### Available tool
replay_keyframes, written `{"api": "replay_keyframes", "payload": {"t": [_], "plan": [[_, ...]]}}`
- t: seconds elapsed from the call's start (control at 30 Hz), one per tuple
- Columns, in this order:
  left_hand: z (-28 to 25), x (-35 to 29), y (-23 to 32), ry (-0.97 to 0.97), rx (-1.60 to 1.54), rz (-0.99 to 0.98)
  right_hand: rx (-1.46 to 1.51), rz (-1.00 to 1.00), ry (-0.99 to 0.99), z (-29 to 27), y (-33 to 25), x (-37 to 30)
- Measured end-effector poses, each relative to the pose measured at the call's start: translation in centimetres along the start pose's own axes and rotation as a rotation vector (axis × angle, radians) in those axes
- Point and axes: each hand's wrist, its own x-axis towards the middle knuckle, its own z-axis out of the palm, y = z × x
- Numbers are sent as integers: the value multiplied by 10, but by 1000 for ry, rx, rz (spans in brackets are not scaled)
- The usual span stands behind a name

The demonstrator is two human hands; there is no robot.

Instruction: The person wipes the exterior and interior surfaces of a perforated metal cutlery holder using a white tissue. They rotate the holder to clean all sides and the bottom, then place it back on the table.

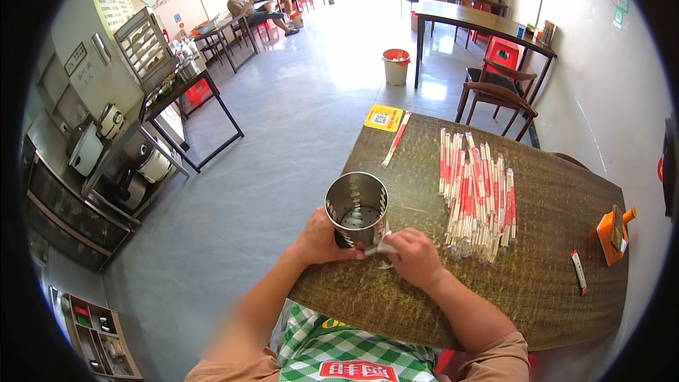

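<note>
A metal cylinder with perforated walls and floor, like a chopstick holder (357,201), stands tilted near the table's left edge, its inside bare. My left hand (322,240) wraps round its left side and base. At its lower right, my right hand (416,258) is closed on a crumpled white tissue (385,246) that touches the outer wall. To the right lies a heap of paper-wrapped chopsticks (477,198) with red and white sleeves. One wrapped pair (396,139) lies apart from them, beyond the holder.
A yellow card (384,118) sits at the table's far left corner. At right are an orange tissue box (614,237) and a slim red-white packet (579,272). A chair (501,95) and a bin (395,68) stand beyond. Cookers (154,165) line the left; two people sit far back.
</note>
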Motion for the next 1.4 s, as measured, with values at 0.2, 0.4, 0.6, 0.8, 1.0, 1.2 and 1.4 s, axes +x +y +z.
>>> {"api": "replay_keyframes", "payload": {"t": [0.2,0.4,0.6,0.8,1.0,1.2,1.4], "plan": [[3,-2,-4,5,53,-5,9,-70,-47,5,-9,-4],[2,-4,-1,5,53,-19,-21,50,7,-1,3,-1],[1,0,0,-11,98,37,-15,-29,-28,2,-9,-1],[3,-4,3,33,114,17,-42,32,58,0,2,4],[10,-9,-9,-106,79,-122,31,-85,61,10,-7,-6],[9,-8,-8,-108,74,-110,-9,140,71,1,11,-2],[7,-6,-7,-98,-1,-68,60,92,63,3,12,-2]]}}
